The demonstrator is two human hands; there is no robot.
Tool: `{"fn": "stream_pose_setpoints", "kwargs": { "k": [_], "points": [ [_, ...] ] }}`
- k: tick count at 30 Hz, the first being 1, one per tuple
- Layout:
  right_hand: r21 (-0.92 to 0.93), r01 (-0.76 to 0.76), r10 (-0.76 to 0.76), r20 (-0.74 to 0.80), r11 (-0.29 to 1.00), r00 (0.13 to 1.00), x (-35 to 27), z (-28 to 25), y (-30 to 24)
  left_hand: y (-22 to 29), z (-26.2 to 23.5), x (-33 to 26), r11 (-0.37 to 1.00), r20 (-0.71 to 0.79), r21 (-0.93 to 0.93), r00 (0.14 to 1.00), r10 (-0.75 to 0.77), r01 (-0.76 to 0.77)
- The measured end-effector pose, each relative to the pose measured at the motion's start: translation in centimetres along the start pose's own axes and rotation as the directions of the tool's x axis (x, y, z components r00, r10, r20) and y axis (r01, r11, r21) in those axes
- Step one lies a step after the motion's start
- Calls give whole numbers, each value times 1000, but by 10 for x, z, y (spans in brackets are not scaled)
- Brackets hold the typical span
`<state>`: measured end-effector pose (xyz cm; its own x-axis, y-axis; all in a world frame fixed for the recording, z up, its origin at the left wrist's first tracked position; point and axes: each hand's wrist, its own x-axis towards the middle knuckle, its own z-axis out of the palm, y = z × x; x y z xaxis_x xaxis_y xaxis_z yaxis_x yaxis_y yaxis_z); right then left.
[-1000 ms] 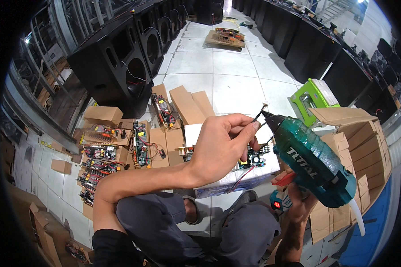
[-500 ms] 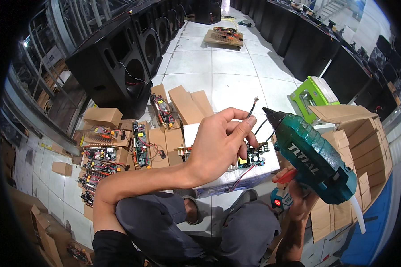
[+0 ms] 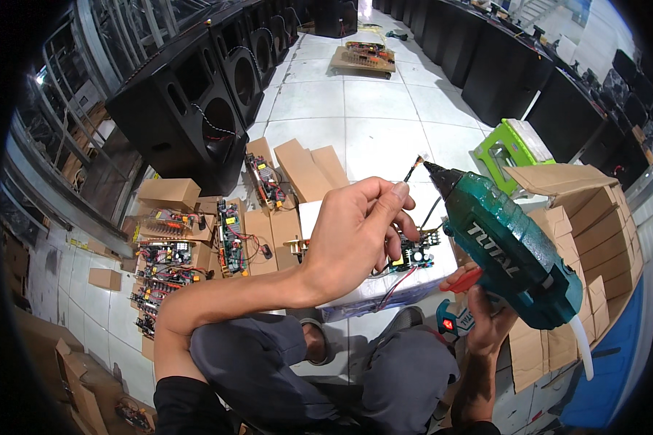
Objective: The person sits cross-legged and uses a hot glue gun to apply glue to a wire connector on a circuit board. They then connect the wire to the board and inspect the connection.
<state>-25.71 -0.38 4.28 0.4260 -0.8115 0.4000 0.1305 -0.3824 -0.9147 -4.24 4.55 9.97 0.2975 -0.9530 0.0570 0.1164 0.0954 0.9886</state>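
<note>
My left hand [image 3: 359,228] is closed, pinching a dark cable [image 3: 411,174] between thumb and forefinger. A small pale connector [image 3: 422,158] tops the cable, right by the black nozzle of a teal glue gun [image 3: 511,250]; I cannot tell whether they touch. My right hand [image 3: 486,322] grips the glue gun by its handle, fingers at the red trigger. A white glue stick [image 3: 582,349] sticks out of its back end. Below my left hand a circuit board [image 3: 413,255] with capacitors and wires lies on a white box [image 3: 363,299], partly hidden by that hand.
Several circuit boards [image 3: 231,238] lie on cardboard at the left. An open cardboard box [image 3: 606,225] and a green step stool [image 3: 511,156] stand at the right. Black speaker cabinets [image 3: 189,101] line both sides. Farther off, a wooden board [image 3: 363,64] bears more circuit boards.
The glue gun has shifted slightly, its nozzle now nearer the connector and a little higher. My left fingers have moved slightly on the cable, which leans further right.
</note>
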Motion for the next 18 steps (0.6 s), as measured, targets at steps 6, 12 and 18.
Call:
{"fn": "stream_pose_setpoints", "kwargs": {
  "k": [6, 12, 18],
  "points": [
    [-34, 73, -72, 35, 997, 997, 1, 0, 7, 1, 0, -1, 999, 6, 34, 1000, 10, -10],
    [3, 41, -41, 32, 999, 999, 1, 3, 1, 1, 0, -1, 999, 15, 40, 1000, 9, -9],
    [-40, 22, -20, 49, 999, 999, 0, 3, -2, 1, 0, -1, 999, 10, 33, 1000, 5, -5]
  ]
}}
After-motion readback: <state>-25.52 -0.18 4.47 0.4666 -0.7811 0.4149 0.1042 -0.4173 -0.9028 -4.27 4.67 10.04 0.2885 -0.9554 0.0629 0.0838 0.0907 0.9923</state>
